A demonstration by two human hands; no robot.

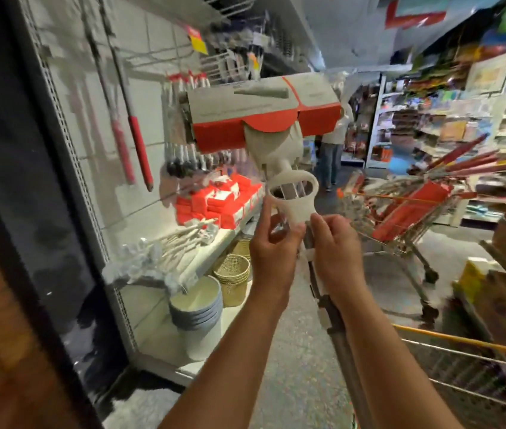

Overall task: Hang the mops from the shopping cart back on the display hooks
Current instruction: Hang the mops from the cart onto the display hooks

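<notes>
Hands meet mid-frame. Our left hand (271,243) and right hand (335,246) both pinch the white plastic mop with red-and-grey cardboard sleeve (276,145).

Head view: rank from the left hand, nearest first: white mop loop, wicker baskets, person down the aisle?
1. White mop loop: centre, held in the left hand.
2. Wicker baskets: on the floor, lower left, beside the shelf.
3. Person: far down the aisle, behind the mop head.

one mop (264,119), two carts (395,241)
</notes>
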